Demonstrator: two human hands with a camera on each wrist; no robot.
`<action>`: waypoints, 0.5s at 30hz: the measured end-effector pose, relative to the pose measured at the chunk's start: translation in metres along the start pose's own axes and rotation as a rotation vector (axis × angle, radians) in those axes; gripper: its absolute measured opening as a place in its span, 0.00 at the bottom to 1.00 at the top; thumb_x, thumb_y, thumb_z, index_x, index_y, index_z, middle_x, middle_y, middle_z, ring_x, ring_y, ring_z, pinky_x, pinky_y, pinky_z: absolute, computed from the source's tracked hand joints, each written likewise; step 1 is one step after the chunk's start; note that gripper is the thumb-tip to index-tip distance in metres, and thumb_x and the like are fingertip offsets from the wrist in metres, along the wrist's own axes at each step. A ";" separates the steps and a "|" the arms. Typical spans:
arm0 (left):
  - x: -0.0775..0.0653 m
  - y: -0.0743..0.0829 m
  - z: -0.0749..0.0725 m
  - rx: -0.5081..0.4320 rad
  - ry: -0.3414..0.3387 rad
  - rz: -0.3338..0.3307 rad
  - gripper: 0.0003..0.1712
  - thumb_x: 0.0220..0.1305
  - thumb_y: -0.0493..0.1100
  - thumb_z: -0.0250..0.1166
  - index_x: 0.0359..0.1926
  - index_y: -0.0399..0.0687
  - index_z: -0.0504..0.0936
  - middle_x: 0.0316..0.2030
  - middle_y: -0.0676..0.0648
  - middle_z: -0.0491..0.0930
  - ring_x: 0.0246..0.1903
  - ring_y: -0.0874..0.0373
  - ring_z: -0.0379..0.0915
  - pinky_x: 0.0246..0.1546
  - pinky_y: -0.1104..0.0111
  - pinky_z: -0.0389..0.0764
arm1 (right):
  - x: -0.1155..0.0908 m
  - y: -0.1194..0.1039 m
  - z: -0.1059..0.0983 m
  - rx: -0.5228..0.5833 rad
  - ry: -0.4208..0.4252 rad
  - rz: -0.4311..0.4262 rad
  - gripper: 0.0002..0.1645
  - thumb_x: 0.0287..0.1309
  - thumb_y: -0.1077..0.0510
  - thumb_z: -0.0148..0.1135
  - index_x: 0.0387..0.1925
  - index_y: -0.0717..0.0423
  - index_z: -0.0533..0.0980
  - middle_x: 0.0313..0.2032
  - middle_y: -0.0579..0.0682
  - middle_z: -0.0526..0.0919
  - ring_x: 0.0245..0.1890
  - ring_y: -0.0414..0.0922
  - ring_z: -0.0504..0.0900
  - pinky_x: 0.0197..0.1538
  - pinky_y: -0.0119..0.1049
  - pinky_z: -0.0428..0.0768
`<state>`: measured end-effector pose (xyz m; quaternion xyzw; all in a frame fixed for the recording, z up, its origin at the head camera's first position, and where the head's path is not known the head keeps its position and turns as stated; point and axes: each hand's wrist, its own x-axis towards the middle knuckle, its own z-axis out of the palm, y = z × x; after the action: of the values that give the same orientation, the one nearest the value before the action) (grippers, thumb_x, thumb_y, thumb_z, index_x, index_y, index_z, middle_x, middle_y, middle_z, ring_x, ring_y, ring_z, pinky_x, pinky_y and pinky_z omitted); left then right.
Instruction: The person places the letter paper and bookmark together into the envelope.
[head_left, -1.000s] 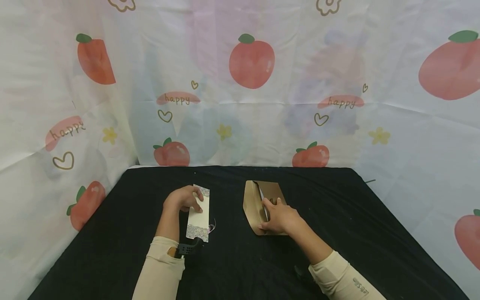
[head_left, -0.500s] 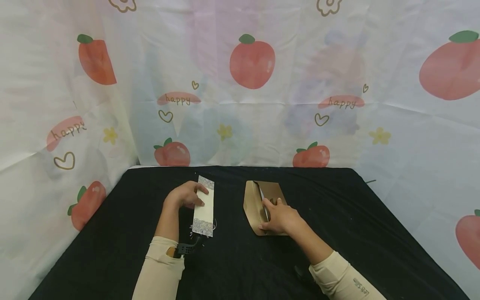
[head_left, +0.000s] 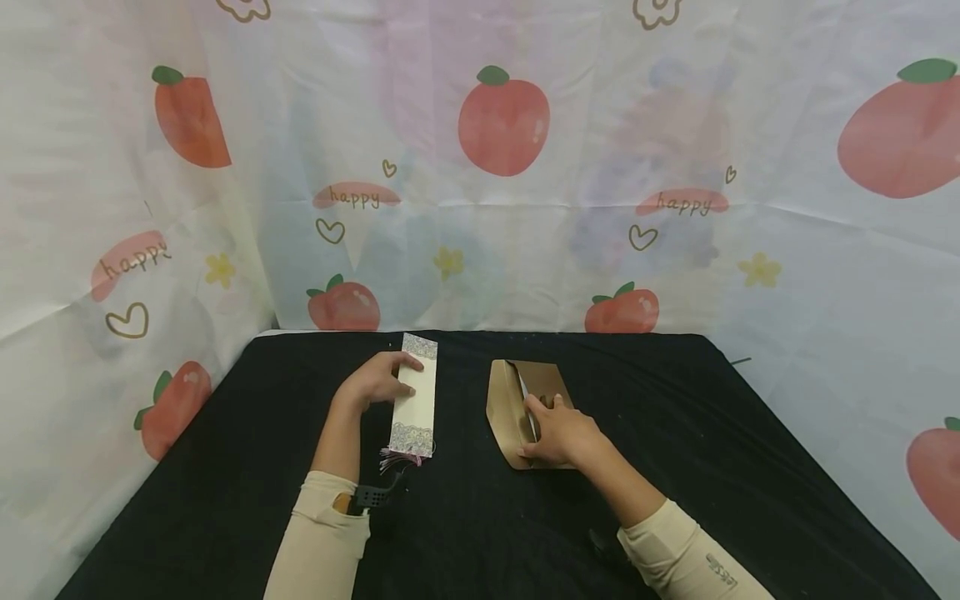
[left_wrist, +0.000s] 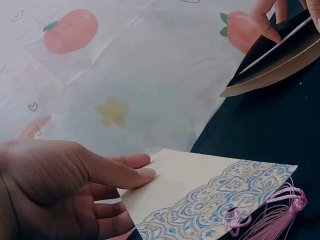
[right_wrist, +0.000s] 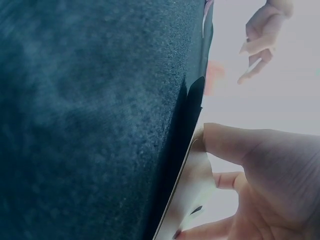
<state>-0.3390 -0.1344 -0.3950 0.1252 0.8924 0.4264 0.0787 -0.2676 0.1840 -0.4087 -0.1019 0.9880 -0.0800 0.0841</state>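
- Head view: soft, even light fell across the backdrop (head_left: 540, 225); the black cloth (head_left: 465, 533) swallowed most shadows;
- Left wrist view: dimmer and greyish; the pattern on the card (left_wrist: 200, 190) looked fairly crisp;
- Right wrist view: white glare washed out the left hand (right_wrist: 262, 37); the black cloth looked bluish and blurred; dark shadow lay along the envelope (right_wrist: 187, 195).

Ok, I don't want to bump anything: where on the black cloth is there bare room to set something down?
Bare black cloth shows right of the right arm, left of the left arm, and midway between them. The gap between card and envelope is narrower. Crowded: around the card in the left hand and the envelope under the right hand.
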 end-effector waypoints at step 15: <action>0.002 0.005 0.003 -0.025 0.037 0.021 0.25 0.63 0.27 0.71 0.61 0.39 0.82 0.62 0.32 0.74 0.47 0.45 0.79 0.42 0.57 0.85 | 0.000 0.001 0.001 -0.014 -0.004 -0.001 0.43 0.56 0.36 0.77 0.65 0.45 0.67 0.69 0.77 0.62 0.44 0.69 0.81 0.37 0.59 0.80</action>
<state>-0.3395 -0.1288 -0.3927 0.1256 0.8869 0.4406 0.0591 -0.2680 0.1845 -0.4100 -0.1031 0.9883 -0.0729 0.0851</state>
